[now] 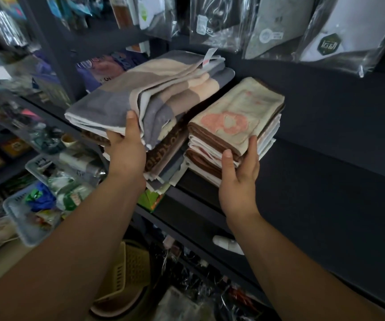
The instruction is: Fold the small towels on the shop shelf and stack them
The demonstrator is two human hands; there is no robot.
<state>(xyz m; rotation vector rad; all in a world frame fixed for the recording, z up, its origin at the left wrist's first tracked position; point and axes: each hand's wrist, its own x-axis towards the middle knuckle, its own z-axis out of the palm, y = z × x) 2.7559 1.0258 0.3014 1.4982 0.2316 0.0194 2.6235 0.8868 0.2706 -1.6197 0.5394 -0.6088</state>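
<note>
Towels sit in two piles side by side on a dark shelf [314,181]. The left pile [163,163] is loose and uneven, topped by a grey and beige checked towel [149,89] whose long axis runs from 7 o'clock up to 1 o'clock, a white tag [210,56] sticking up at its far end. The right stack [230,140] is neater, its long axis running the same way, with a cream towel bearing a pink flower [230,119] on top.

The left hand [126,151] grips the near edge of the checked towel, thumb pressed on top, fingers hidden beneath. The right hand [240,172] clasps the near corner of the right stack, thumb against the front edge, fingers curled round the side.

The stack's near edge lies close to the shelf lip. At 3 o'clock of it the shelf is bare. Packaged goods [279,24] hang overhead at 12 o'clock, and baskets [26,218] lie at 8 o'clock.
</note>
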